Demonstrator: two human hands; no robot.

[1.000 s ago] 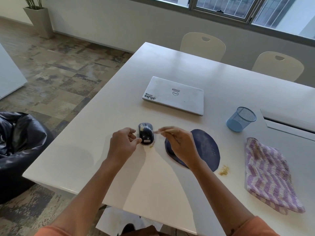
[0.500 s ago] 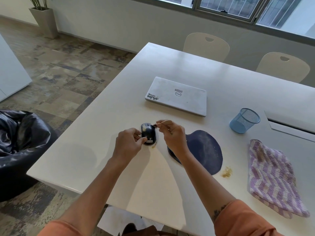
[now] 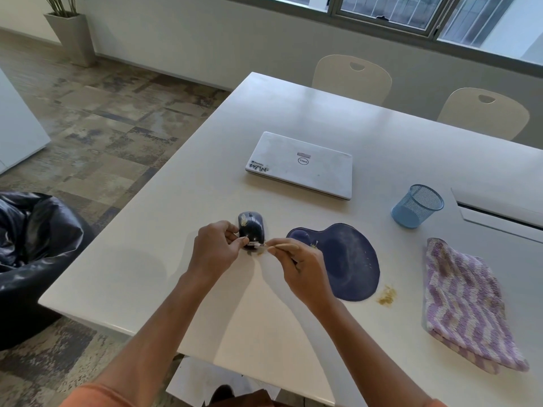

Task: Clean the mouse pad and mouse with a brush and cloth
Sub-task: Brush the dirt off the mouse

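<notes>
**Brush tip at the mouse's near end**

Head view, looking down over a white table [image 3: 293, 113]. Near the middle, a dark blue mouse [image 3: 250, 229], steadied from its left side by the left hand [image 3: 216, 251] — thumb and fingers curled against the near left edge, grasping it. Just to the right, the right hand [image 3: 299, 270], fingers pinched round a thin, pale brush [image 3: 283, 245] held nearly level, its tip pointing left and meeting the near end of the mouse, by a small white label there. Bristles too small to make out. A little tan debris on the table just under that tip.

Right of the hands, a dark blue mouse pad [image 3: 349, 259] with a raised wrist rest at its far left, lying flat, dusted with pale specks; the right hand partly over its left edge. A small pile of tan crumbs [image 3: 387, 296] just beside the pad's near right edge. Further right, well apart from the pad, a folded purple-and-white cloth [image 3: 464, 306] — untouched, lying flat near the table's right side.

Beyond the mouse, a closed white laptop [image 3: 302, 165]. To its right, a blue mesh cup [image 3: 417, 205], upright. Two pale chairs [image 3: 352, 77] at the far side of the table, a black beanbag [image 3: 32, 245] on the floor at left, a planter [image 3: 70, 36] in the far left corner.
</notes>
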